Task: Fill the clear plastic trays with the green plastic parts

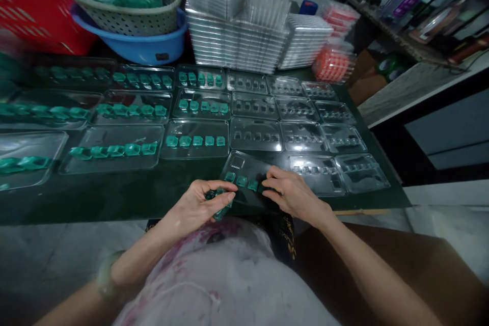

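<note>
Left hand (196, 202) cradles green pieces (222, 205); right hand (292, 189) is fingers-narrow over the clear tray (254, 164), can't tell what's pinched, three seated pieces (241, 181) between the hands!

- We have a dark green table (95, 196), surface a bit shiny.
- We see three rows of clear filled trays (196, 153) on its left and middle, green pieces (185, 141) lined up in each.
- To their right we get three more columns of clear trays (255, 145), sockets showing.
- Near edge, middle: we mark one tilted tray (250, 163) with green pieces in a line.
- Beside it, right: we note two clear trays (362, 183), side by side.
- Back: we log tray stacks (237, 41), red packs (332, 63) at their right.
</note>
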A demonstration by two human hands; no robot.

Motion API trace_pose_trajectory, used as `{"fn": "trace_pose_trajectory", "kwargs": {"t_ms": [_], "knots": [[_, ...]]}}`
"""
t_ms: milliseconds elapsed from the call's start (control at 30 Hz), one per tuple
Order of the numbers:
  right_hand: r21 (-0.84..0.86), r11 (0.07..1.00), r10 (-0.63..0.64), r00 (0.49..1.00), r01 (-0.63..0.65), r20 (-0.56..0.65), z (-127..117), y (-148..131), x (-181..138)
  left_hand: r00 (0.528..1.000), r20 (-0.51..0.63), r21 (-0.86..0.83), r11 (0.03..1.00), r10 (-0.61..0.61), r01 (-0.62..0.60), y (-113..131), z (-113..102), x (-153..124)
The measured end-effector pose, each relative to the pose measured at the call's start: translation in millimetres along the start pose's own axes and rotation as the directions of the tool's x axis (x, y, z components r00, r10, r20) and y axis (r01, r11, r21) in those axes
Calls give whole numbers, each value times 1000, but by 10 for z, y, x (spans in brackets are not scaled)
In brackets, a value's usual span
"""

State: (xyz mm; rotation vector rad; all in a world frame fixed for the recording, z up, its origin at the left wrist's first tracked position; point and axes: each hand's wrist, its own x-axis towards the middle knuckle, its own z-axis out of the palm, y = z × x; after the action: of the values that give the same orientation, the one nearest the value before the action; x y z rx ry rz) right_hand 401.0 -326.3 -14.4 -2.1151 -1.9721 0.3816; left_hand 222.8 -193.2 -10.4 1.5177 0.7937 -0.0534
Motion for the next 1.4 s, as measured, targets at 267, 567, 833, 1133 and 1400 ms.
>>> {"fn": "trace_pose_trajectory", "kwargs": {"t_ms": [267, 567, 833, 1133, 1400], "knots": [[-51, 998, -21, 998, 23, 51, -14, -11, 20, 1000, -6, 3, 1000, -1, 1, 8, 3, 4], [311, 946, 184, 945, -96, -269, -240, 211, -187, 991, 20, -167, 977, -133, 134, 59, -40, -42], [217, 964, 201, 959, -156, -202, 124, 36, -343, 978, 56, -422, 883, -203, 207, 102, -104, -52], [227, 952, 241, 961, -206, -137, 99, 23, -295, 982, 117, -669, 718, -150, 190, 52, -124, 54], [572, 791, 395, 895, -219, -204, -8, 136, -36, 976, -40, -846, 527, -212, 79, -14, -403, 127]]}}
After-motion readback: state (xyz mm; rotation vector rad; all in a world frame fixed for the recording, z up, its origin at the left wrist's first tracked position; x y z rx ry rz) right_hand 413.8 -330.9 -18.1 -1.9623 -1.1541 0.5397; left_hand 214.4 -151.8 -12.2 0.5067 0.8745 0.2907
